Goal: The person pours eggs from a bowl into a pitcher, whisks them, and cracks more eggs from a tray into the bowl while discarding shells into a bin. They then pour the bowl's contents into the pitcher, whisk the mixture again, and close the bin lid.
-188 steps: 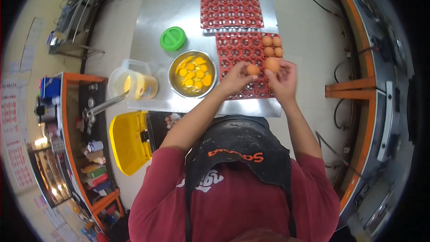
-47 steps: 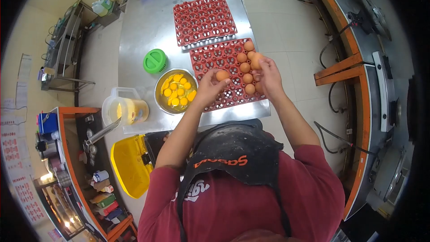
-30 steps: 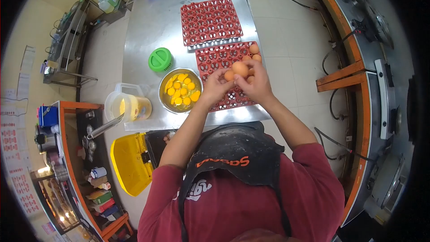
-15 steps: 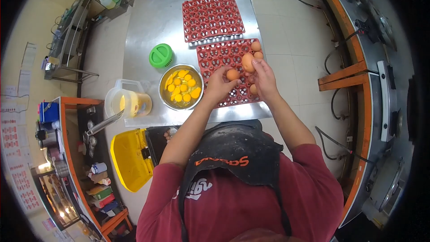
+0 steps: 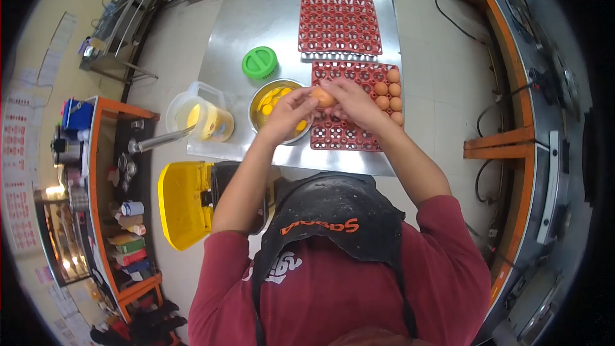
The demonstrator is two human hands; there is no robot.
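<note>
Between my two hands, a brown egg [image 5: 323,97] is held over the left edge of a red egg tray [image 5: 333,140]. My left hand [image 5: 293,110] has its fingers against the egg's left side, above the rim of a metal bowl [image 5: 257,123] with several yolks in it. My right hand [image 5: 350,100] wraps round the egg from the right; whether it holds a second egg underneath is hidden. Several brown eggs [image 5: 394,90] stand in the tray's right columns. A stack of red trays [image 5: 339,24] lies behind.
A green lid [image 5: 259,63] lies behind the bowl on the metal table [image 5: 282,9]. To the left stands a clear jug [image 5: 214,122] of yellow liquid with a metal handle leaning out. Below the table edge is an open yellow bin lid [image 5: 184,205].
Both hands have come together at the tray's left edge, near the bowl, with an egg between them. More eggs in the right columns are uncovered. The whole view has shifted.
</note>
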